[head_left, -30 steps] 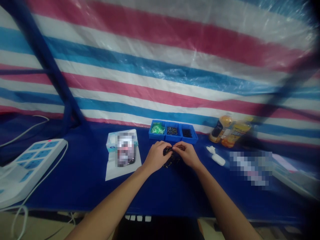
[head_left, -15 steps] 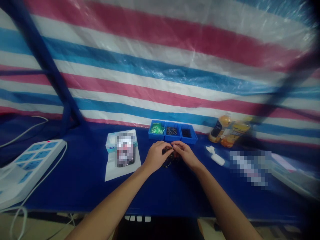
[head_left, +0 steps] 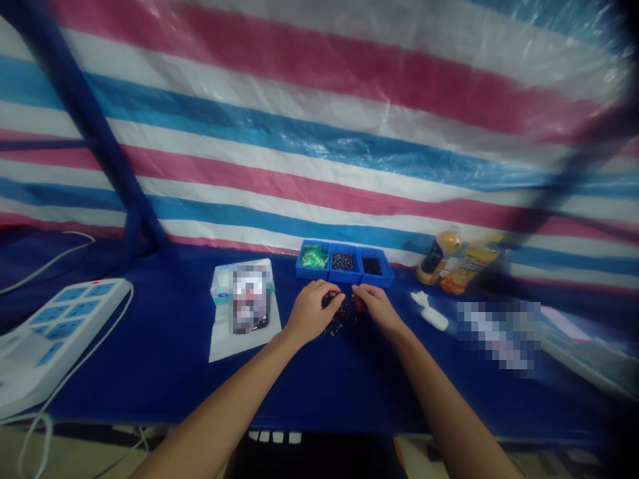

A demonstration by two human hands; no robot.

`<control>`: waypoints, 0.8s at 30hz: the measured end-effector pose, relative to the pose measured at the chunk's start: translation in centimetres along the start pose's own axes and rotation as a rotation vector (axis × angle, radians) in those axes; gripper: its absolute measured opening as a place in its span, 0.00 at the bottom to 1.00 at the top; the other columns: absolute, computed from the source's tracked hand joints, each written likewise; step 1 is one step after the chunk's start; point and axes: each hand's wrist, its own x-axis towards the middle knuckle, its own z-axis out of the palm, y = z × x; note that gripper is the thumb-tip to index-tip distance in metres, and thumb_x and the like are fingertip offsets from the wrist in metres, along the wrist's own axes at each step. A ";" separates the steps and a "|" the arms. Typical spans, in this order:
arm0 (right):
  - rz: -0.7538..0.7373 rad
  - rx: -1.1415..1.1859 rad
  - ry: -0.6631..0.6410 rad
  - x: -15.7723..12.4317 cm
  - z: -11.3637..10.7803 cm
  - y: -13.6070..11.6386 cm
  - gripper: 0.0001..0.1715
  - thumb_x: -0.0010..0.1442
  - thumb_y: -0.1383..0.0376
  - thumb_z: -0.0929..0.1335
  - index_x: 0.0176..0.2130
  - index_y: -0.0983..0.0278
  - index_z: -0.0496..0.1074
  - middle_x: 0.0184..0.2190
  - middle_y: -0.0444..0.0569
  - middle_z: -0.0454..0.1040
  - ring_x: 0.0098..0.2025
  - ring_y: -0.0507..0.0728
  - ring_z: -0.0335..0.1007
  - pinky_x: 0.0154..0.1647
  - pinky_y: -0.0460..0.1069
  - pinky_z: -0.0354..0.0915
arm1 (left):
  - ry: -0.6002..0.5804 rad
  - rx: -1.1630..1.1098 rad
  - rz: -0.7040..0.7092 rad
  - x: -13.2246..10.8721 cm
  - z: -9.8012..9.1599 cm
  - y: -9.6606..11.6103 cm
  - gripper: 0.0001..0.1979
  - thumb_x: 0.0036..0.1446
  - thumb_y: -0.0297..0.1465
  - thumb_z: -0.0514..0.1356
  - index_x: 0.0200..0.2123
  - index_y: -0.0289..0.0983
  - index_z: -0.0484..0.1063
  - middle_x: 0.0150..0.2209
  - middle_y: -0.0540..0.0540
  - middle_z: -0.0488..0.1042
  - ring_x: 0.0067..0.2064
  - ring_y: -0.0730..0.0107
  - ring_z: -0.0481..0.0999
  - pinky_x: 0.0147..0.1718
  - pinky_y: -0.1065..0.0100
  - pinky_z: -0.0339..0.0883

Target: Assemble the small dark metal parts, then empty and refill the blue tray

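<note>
My left hand (head_left: 312,311) and my right hand (head_left: 377,307) rest close together on the blue table (head_left: 164,372), both with fingers curled in a pinch. Between them lies a small dark object (head_left: 342,314) with gold specks, like a string of beads; both hands grip it. Just behind the hands stand three joined blue bins (head_left: 344,263): the left one holds green pieces, the middle one dark beads, the right one black bits.
A white pad with a blurred packet (head_left: 244,309) lies left of my hands. A large white power strip (head_left: 47,332) sits at the far left. A small white bottle (head_left: 429,313) and two orange bottles (head_left: 456,263) stand right. A striped tarp hangs behind.
My right hand has shifted slightly right and apart from the left, leaving a small gap between the fingertips. The dark object stays between them.
</note>
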 end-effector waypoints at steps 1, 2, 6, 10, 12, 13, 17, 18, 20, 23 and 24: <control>-0.003 0.042 0.045 0.1 -0.1 0.1 0.21 0.57 0.48 0.69 0.31 0.64 0.69 0.24 0.42 0.67 0.23 0.49 0.60 0.26 0.46 0.54 | -0.004 0.005 -0.002 0.0 0.0 0.0 0.09 0.62 0.37 0.57 0.38 0.39 0.74 0.35 0.48 0.74 0.40 0.66 0.71 0.43 0.64 0.64; -0.005 0.081 0.093 0.3 -0.1 0.2 0.22 0.57 0.47 0.68 0.38 0.62 0.70 0.26 0.42 0.69 0.23 0.49 0.61 0.25 0.46 0.55 | -0.008 0.011 -0.003 0.0 0.0 -0.1 0.09 0.62 0.36 0.56 0.38 0.39 0.74 0.35 0.48 0.74 0.40 0.66 0.72 0.43 0.64 0.64; -0.023 -0.056 0.173 0.5 -0.9 0.4 0.26 0.58 0.49 0.67 0.50 0.61 0.67 0.26 0.42 0.70 0.21 0.50 0.61 0.24 0.46 0.55 | -0.016 0.053 -0.014 0.0 0.2 -0.5 0.08 0.62 0.34 0.56 0.37 0.40 0.74 0.36 0.48 0.74 0.40 0.66 0.72 0.44 0.64 0.63; -0.134 -0.505 0.072 0.2 -1.3 0.8 0.14 0.59 0.57 0.67 0.40 0.62 0.75 0.27 0.45 0.73 0.28 0.54 0.66 0.31 0.48 0.60 | -0.028 0.157 -0.064 -0.1 0.5 -1.3 0.07 0.61 0.30 0.55 0.39 0.41 0.73 0.38 0.49 0.74 0.43 0.64 0.71 0.45 0.64 0.63; -0.192 -0.653 0.014 0.1 -1.1 1.0 0.11 0.59 0.61 0.67 0.39 0.61 0.77 0.31 0.46 0.75 0.32 0.55 0.69 0.36 0.49 0.62 | -0.057 0.230 -0.097 -0.2 0.6 -1.7 0.09 0.60 0.28 0.55 0.41 0.42 0.73 0.41 0.49 0.74 0.45 0.63 0.71 0.46 0.63 0.62; -0.216 -0.705 -0.009 0.1 -0.8 1.1 0.11 0.59 0.63 0.66 0.40 0.60 0.77 0.33 0.47 0.76 0.34 0.55 0.70 0.38 0.50 0.62 | -0.074 0.270 -0.113 -0.3 0.6 -1.8 0.10 0.60 0.28 0.55 0.41 0.43 0.73 0.42 0.49 0.74 0.45 0.62 0.70 0.46 0.62 0.62; -0.276 -0.817 -0.070 0.0 0.2 1.3 0.12 0.60 0.66 0.66 0.42 0.59 0.78 0.35 0.47 0.75 0.36 0.55 0.69 0.41 0.50 0.62 | -0.124 0.398 -0.176 -0.4 0.6 -2.1 0.12 0.60 0.27 0.53 0.42 0.44 0.74 0.44 0.48 0.74 0.46 0.61 0.70 0.45 0.61 0.61; -0.285 -0.830 -0.083 0.0 0.4 1.3 0.12 0.60 0.66 0.66 0.42 0.58 0.77 0.35 0.47 0.74 0.37 0.55 0.69 0.42 0.50 0.62 | -0.132 0.416 -0.188 -0.4 0.6 -2.1 0.12 0.60 0.27 0.53 0.42 0.44 0.74 0.44 0.48 0.74 0.46 0.61 0.70 0.45 0.61 0.61; -0.301 -0.848 -0.108 -0.1 0.5 1.2 0.12 0.59 0.67 0.66 0.41 0.58 0.77 0.37 0.47 0.74 0.40 0.55 0.68 0.45 0.50 0.62 | -0.146 0.441 -0.205 -0.5 0.6 -2.1 0.13 0.60 0.26 0.52 0.42 0.44 0.74 0.44 0.48 0.74 0.46 0.62 0.70 0.45 0.62 0.62; -0.308 -0.867 -0.118 -0.4 0.4 0.9 0.12 0.57 0.69 0.66 0.39 0.59 0.77 0.37 0.48 0.73 0.42 0.56 0.67 0.47 0.51 0.61 | -0.152 0.456 -0.212 -0.5 0.5 -2.3 0.13 0.60 0.26 0.52 0.41 0.43 0.74 0.44 0.48 0.74 0.45 0.61 0.70 0.44 0.62 0.62; -0.309 -0.868 -0.119 -0.5 0.4 0.7 0.11 0.56 0.70 0.67 0.39 0.59 0.76 0.38 0.48 0.72 0.42 0.56 0.66 0.47 0.52 0.60 | -0.151 0.456 -0.210 -0.5 0.4 -2.3 0.14 0.60 0.25 0.51 0.41 0.43 0.74 0.43 0.47 0.74 0.45 0.61 0.70 0.44 0.62 0.62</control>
